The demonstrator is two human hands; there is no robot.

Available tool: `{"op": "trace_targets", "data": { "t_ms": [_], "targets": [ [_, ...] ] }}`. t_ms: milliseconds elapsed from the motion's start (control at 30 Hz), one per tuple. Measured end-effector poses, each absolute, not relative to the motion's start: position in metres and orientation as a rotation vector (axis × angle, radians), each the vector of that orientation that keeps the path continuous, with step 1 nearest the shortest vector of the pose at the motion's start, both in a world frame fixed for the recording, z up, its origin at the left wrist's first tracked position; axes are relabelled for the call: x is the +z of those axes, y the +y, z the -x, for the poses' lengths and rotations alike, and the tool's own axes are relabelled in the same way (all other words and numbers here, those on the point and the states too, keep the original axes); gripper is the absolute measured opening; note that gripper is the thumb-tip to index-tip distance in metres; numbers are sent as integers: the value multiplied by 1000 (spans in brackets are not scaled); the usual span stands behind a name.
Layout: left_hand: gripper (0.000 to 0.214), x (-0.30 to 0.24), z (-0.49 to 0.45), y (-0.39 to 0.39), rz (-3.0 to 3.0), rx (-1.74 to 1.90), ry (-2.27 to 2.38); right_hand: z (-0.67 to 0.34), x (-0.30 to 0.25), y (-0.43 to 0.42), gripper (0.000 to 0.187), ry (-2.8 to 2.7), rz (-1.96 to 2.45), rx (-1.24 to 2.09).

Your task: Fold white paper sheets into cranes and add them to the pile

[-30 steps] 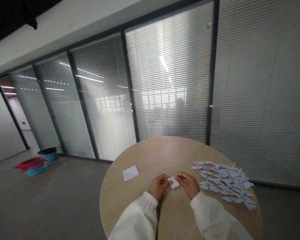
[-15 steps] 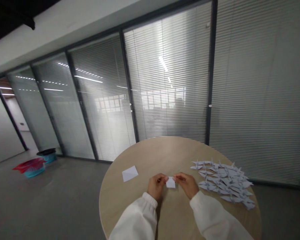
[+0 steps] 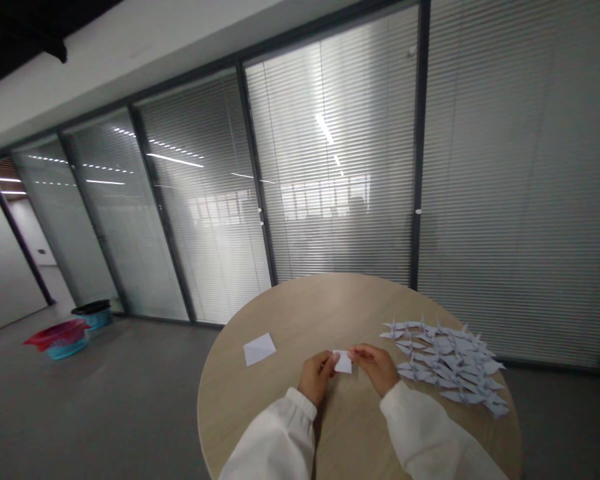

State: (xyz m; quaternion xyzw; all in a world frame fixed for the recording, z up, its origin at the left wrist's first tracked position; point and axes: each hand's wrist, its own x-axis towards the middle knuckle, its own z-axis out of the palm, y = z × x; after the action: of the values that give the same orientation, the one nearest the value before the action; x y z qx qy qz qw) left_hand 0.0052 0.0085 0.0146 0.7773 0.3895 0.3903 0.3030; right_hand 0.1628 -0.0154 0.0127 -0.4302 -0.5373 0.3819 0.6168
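Closest to me, two white sleeves (image 3: 275, 430) with gathered cuffs reach in over the round wooden counter (image 3: 350, 303). Beyond the cuffs I have the left hand (image 3: 313, 378) and the right hand (image 3: 379, 371) nearly meeting, both narrowed to a pinch on one small folded white paper (image 3: 343, 363). The left thumb lies over its left side, while the right fingers grip its upper right corner. The paper sits between the hands, near the middle of the counter; I cannot tell whether its lower edge touches the wood.

To the right of the right hand, near it but apart, I see a crowded cluster of white paper cranes (image 3: 453, 363), overlapping one another. Over to the left, well apart from the left hand, a larger white paper sheet (image 3: 259, 349) lies flat with a crease across it.

Farther off, on the grey floor (image 3: 145, 393), stand a blue tub with a red liner (image 3: 60, 339) and, just behind it, another with a black liner (image 3: 94, 315). Past everything runs a glass partition (image 3: 340, 147) with blinds in dark frames.
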Motion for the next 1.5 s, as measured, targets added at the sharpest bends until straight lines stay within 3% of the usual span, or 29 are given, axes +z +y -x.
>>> {"op": "trace_targets", "data": {
  "t_ms": [767,1500],
  "targets": [
    [36,24,-5,0,-2235,1050,1075,-161,26,-24,49,-1267,996,924],
    [36,23,-3,2,-2254,1097,1085,-157,12,-17,36,-1312,994,955]
  ]
}}
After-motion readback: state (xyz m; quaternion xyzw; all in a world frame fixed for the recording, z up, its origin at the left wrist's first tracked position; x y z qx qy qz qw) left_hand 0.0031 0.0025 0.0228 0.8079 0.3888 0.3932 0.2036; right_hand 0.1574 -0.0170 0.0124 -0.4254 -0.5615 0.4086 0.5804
